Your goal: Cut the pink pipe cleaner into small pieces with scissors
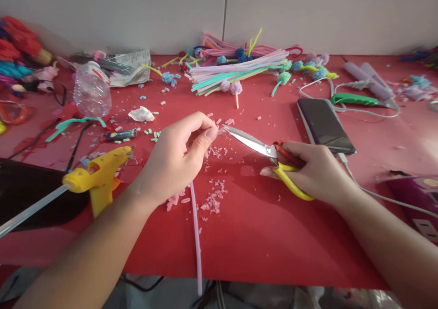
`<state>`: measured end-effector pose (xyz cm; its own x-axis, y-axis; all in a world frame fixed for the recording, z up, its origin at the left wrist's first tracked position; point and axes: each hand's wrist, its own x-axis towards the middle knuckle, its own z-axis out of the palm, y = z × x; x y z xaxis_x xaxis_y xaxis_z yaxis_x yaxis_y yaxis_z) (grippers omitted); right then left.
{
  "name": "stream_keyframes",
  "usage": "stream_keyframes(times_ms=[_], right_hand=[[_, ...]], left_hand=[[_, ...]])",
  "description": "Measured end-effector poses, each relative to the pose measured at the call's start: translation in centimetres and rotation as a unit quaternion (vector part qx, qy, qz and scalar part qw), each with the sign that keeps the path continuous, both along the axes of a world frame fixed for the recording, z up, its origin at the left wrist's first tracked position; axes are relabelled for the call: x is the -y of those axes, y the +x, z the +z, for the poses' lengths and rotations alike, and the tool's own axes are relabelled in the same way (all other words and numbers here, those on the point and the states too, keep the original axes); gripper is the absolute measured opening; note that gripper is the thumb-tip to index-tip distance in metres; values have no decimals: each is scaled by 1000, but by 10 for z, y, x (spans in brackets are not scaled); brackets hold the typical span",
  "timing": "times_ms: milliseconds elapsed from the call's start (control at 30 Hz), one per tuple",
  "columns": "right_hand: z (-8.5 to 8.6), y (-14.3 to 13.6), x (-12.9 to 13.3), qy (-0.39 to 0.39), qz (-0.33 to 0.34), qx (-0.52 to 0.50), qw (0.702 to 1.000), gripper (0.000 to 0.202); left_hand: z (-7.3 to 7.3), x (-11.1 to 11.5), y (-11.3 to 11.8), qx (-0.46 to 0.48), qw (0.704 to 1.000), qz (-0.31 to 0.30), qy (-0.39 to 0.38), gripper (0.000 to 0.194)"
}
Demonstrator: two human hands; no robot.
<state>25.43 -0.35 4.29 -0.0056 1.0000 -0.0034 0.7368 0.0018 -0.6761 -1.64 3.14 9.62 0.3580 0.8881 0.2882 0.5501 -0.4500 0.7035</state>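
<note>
My left hand point(183, 147) is closed in a pinch, thumb against forefinger, over the middle of the table. A lilac pipe cleaner point(195, 236) comes out from beneath it and hangs past the table's front edge; its upper part is hidden by the hand. Scissors point(251, 144) with a yellow and a red-orange handle are gripped in my right hand point(310, 172). Their blades look nearly closed, and the tips point left, a little short of my left fingertips. Small pink clippings point(215, 197) lie scattered on the red table point(260, 240) under my hands.
Behind are a bundle of pastel pipe cleaners point(236, 71) and fuzzy pompom pieces point(169, 77). Left stand a yellow glue gun point(102, 172) and a clear plastic bottle point(91, 90). A phone point(325, 124) with a white cable and a green-handled cutter point(356, 100) lie right.
</note>
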Motion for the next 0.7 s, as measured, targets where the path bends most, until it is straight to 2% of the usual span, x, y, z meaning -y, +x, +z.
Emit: stream_keyframes(times_ms=[267,700], right_hand=[[-2,2,1,19,20,-4,1000,74],[-1,3,1,1,22,1,1000,71]], left_hand=[[0,0,-1,-30,996,23,84,17],[-1,0,-1,-32,995,15,97,18]])
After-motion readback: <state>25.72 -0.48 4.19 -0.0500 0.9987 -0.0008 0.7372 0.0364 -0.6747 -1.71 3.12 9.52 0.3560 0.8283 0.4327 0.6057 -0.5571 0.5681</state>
